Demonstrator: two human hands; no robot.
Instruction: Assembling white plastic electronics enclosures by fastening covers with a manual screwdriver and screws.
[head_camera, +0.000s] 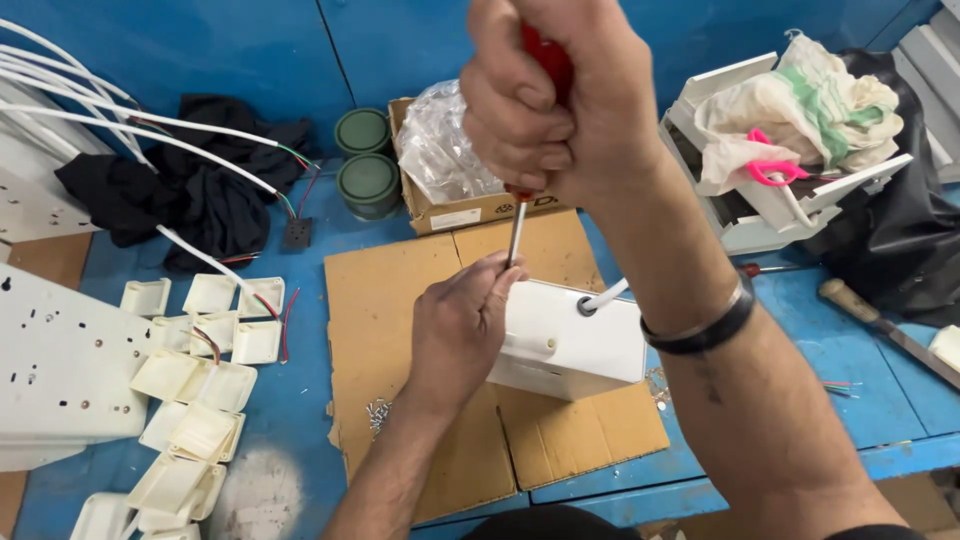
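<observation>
1. Blue workbench (860, 400) under a blue wall, with a flattened sheet of cardboard (440, 300) laid near its front edge.
2. On that cardboard sits a white plastic box (570, 345), a white cable (605, 296) coming out of a round hole in its top.
3. The left hand (460, 325) rests against the box's left side, fingers curled up by the metal shaft of a screwdriver (516, 225); it seems to steady the tip, though the contact itself is hidden.
4. The right hand (545, 100) is wrapped tight around the screwdriver's red handle, held upright above the box; a dark band sits on that wrist.
5. Small screws (378, 412) lie loose on the cardboard, left of the forearm.
6. Behind stands an open carton (450, 210) with a clear plastic bag, and two green round tins (368, 165) beside it.
7. Off to the left lie cream plastic covers (195, 380), white panels and wires; to the right, a cloth with pink scissors (775, 165).
</observation>
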